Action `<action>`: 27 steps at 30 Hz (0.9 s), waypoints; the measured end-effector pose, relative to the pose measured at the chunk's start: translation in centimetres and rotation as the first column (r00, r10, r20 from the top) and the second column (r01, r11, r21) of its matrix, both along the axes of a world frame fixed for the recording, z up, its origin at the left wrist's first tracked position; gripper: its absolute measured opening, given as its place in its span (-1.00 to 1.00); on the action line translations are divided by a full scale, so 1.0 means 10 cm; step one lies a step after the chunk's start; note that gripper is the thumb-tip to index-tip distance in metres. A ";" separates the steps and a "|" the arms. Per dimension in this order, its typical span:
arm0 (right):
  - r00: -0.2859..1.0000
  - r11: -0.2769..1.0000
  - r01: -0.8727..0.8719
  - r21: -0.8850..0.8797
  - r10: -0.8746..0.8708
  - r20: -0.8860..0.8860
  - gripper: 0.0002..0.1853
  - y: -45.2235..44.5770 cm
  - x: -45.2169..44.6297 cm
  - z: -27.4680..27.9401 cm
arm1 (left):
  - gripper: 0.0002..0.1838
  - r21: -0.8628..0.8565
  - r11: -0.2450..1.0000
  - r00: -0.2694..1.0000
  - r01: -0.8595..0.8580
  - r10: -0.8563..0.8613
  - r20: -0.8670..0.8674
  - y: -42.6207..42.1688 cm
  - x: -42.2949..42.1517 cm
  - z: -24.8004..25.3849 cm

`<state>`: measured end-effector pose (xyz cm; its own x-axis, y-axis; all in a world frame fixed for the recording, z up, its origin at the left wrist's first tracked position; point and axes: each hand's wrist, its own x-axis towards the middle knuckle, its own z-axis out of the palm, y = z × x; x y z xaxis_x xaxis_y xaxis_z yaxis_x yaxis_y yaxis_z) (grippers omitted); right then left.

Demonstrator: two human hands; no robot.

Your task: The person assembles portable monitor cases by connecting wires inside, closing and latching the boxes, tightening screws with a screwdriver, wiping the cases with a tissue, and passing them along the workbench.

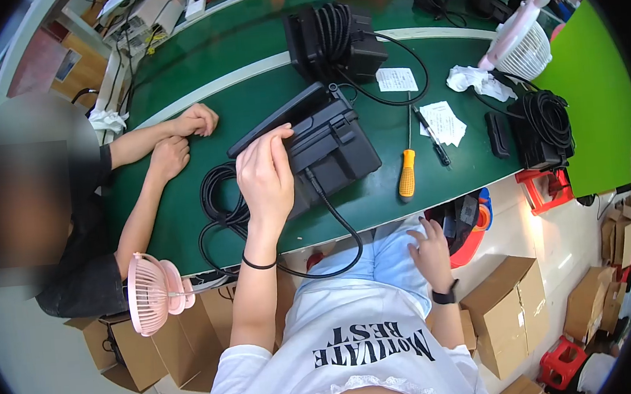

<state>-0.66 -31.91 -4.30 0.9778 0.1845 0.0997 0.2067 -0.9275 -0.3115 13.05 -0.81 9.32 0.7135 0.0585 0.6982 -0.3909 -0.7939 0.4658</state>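
Observation:
On the green table in front of me stands a black plastic case [349,150] with a latch on its side and a lid [279,117] raised at an angle. My left hand [266,177] is closed at the lid's near edge, its fingertips partly hidden. A black cable [335,214] comes out of the case and hangs over the table edge. Coiled black cable [220,193] lies to the left, partly behind my wrist. Down by my thigh, my right hand [429,251] is empty with its fingers apart.
A yellow-handled screwdriver [407,175], a pen [433,136] and paper slips [443,122] lie right of the case. Farther back sits another black box [304,50] with a coiled hose. A co-worker's hands [171,156] rest at left. A pink fan [149,293] stands near the edge.

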 end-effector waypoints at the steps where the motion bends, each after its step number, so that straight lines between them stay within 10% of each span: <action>1: 0.996 0.978 -0.012 0.207 0.030 -0.083 -0.70 -0.01 0.02 0.14 | -0.81 -0.022 1.000 1.000 -0.006 0.007 0.017 0.04 -0.05 -0.02; 8: 0.912 0.699 0.065 0.712 0.248 -0.327 -0.67 0.12 0.15 0.95 | -0.77 0.007 1.000 0.979 0.021 -0.022 0.204 0.11 -0.39 -0.16; 14: 0.990 0.337 -0.083 0.938 0.134 0.040 -0.26 0.53 0.43 0.98 | -0.76 0.320 0.946 0.976 -0.047 -0.024 0.215 0.01 -0.83 -0.29; 21: 0.980 0.554 -0.086 0.828 0.196 -0.030 -0.12 0.65 0.44 1.05 | -0.78 0.470 0.830 0.806 0.300 -0.484 0.340 0.28 -1.23 -0.64; 27: 0.959 0.579 -0.160 0.799 0.284 -0.014 -0.23 0.71 0.43 1.03 | -0.38 0.329 0.944 0.670 0.034 -0.266 0.693 0.48 -1.55 -1.28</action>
